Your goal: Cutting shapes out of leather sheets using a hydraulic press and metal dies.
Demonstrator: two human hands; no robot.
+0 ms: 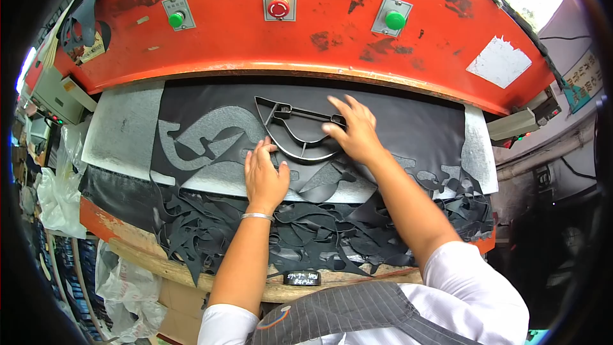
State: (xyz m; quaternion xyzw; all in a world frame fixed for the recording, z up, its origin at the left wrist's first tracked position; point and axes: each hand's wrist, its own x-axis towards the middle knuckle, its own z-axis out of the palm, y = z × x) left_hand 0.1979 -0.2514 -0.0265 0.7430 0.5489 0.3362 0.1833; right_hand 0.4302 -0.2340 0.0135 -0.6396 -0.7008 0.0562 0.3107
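A black metal cutting die (303,154), a curved outline with a straight bar and cross braces, lies on a sheet of black leather (415,118). My right hand (359,133) is at the die's right end, thumb and fingers on either side of it; the palm hides that end. My left hand (265,176) rests palm down by the die's lower left curve, fingers stretched and fingertips at its edge. Left of the die, curved cut-outs in the leather bare the pale grey cutting board (121,129).
A red press beam (217,38) spans the far side, with two green push buttons (394,20) and a red one (278,7). Tangled leather scraps (306,230) pile along the near edge. A small black block (302,278) sits on the wooden ledge (383,276).
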